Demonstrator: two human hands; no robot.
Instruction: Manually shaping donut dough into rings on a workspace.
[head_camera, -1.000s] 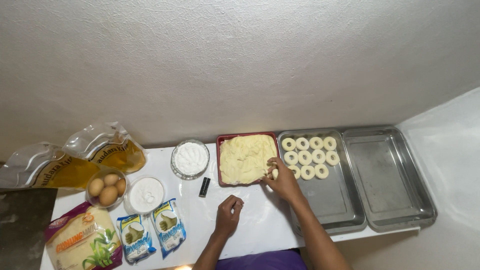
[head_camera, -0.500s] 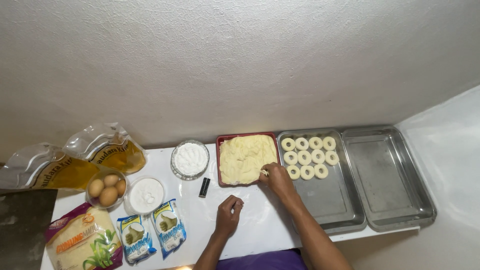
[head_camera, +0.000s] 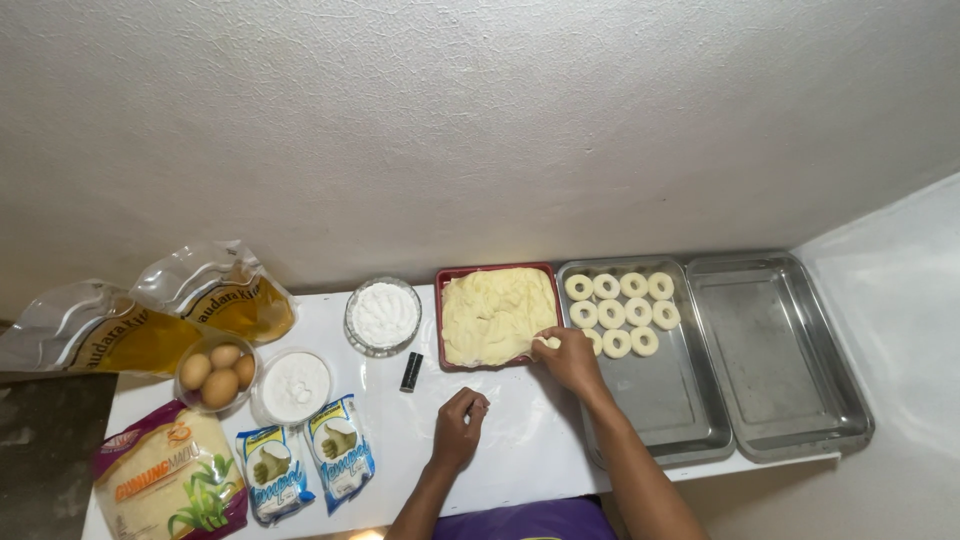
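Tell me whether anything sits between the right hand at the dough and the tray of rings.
Nothing visible does. The right hand pinches dough at the red tray's corner, directly beside the metal tray holding the dough rings.

Soft, even overhead light, faint shadows, mild glare on the steel trays (head_camera: 790, 400), sharp focus.

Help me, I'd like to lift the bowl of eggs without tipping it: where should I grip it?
Take the bowl of eggs by its rim, from above and on the side toward you; the oil pouches press against its far side.
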